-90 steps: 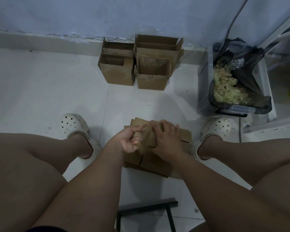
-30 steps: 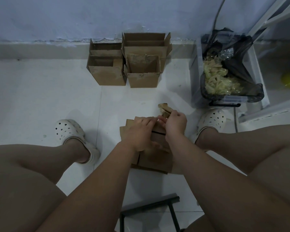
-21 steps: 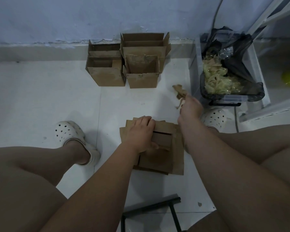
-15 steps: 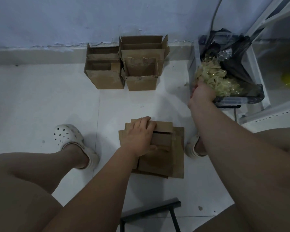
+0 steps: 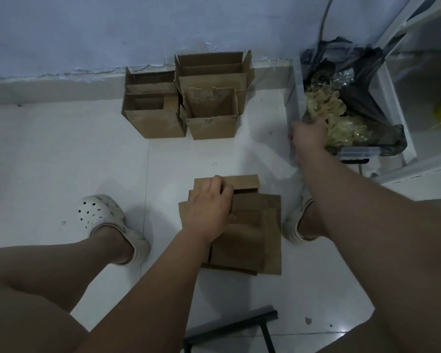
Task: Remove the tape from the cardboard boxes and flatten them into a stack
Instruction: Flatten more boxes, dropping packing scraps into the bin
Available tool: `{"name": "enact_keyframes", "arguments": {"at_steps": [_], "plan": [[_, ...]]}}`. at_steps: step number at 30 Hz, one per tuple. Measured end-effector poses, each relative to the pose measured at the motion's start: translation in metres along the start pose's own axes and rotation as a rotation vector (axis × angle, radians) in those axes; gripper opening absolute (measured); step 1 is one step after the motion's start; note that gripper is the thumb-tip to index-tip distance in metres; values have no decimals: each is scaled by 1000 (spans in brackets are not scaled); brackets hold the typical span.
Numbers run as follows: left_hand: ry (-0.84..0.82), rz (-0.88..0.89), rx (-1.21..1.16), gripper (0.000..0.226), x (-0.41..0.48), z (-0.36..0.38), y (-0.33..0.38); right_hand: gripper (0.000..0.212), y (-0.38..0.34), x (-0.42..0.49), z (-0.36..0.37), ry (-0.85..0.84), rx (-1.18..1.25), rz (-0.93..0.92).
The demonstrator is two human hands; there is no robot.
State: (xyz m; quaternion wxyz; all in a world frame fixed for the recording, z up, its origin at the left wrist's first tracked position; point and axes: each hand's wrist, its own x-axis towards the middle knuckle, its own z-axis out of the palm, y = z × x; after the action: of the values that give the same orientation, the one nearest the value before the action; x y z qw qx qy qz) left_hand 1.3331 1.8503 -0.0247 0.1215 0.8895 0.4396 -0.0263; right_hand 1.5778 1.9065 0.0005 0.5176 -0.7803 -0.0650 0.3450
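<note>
- Flattened stack (image 5: pixel 250 233) of cardboard on the floor between the feet, loosely squared, top piece askew toward the wall; likely to slide apart if pressed off-centre or nudged by a shoe.
- Left hand (image 5: pixel 209 210) spread flat on the stack's near-left part, fingers open, pinning rather than gripping; right side of the stack unheld, so liable to fan out.
- Right hand (image 5: pixel 307 137) reached into the bin (image 5: pixel 367 154) at the right, among crumpled tape (image 5: pixel 341 123); grip mostly hidden by that tape, so impossible to tell whether a strip was held or already let go.
- Sticky tape apt to cling to the fingers and come back out with the hand, landing on the floor or the stack.
- Bin piled high against its black liner (image 5: pixel 362 80); overflow possible with more added.
- Two open boxes (image 5: pixel 186 103) upright against the wall, well apart from the stack, not yet flattened; a long lean needed to reach them, with risk of shifting the stack.
- Scrap (image 5: pixel 308 320) on the floor near the right leg, easily missed.
</note>
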Motion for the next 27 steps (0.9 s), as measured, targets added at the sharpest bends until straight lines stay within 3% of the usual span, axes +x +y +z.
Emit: {"name": "enact_keyframes", "arguments": {"at_steps": [3,7,10,13,17,20,23,27], "plan": [[21,-17,32,32,3,-5,4,50,32,-19,8,-32,-67,5],[-117,12,62,30,5,-14,5,19,62,-42,12,-120,-158,105],[-176,21,18,20,7,-28,5,16,71,-53,6,-159,-227,59],[-163,39,-86,32,10,-47,5,16,66,-60,-3,-154,-296,41],[-166,-116,-531,9,12,-78,5,39,52,-68,-16,-257,-490,212],[-230,-180,-929,16,6,-99,0,53,43,-83,-28,-354,-275,440],[-171,-250,-1289,22,-2,-111,-3,59,39,-87,-34,-400,-57,402],[-133,-510,-1525,54,-2,-112,-3,30,24,-95,-34,-328,140,281]]}}
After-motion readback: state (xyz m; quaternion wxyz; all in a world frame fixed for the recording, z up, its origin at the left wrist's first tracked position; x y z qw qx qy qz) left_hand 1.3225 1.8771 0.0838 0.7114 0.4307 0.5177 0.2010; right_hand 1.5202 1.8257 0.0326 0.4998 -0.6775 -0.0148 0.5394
